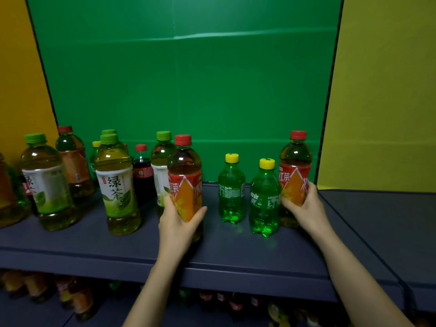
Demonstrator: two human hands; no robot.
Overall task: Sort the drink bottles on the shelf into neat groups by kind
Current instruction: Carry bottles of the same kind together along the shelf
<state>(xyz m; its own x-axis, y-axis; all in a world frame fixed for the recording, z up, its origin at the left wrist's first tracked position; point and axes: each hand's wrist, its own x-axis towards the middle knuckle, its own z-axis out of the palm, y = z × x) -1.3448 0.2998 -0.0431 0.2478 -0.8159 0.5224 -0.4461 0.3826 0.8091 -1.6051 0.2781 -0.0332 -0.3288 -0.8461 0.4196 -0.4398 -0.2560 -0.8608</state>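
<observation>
My left hand point(178, 220) grips a red-capped iced tea bottle point(185, 178) with a red and orange label, near the middle of the dark shelf point(212, 256). My right hand point(304, 206) grips a second iced tea bottle point(295, 166) of the same kind at the right end. Between them stand two small green Sprite bottles point(231, 190) point(265, 199) with yellow caps. To the left stand green tea bottles point(116, 185) point(46, 182) with green caps, a cola bottle point(142, 171) and another red-capped tea bottle point(73, 161).
A green back panel point(188, 79) closes the shelf, with yellow panels point(382, 90) at both sides. A second shelf section point(389, 220) adjoins on the right. Below, a lower shelf holds several more bottles point(77, 296) in shadow.
</observation>
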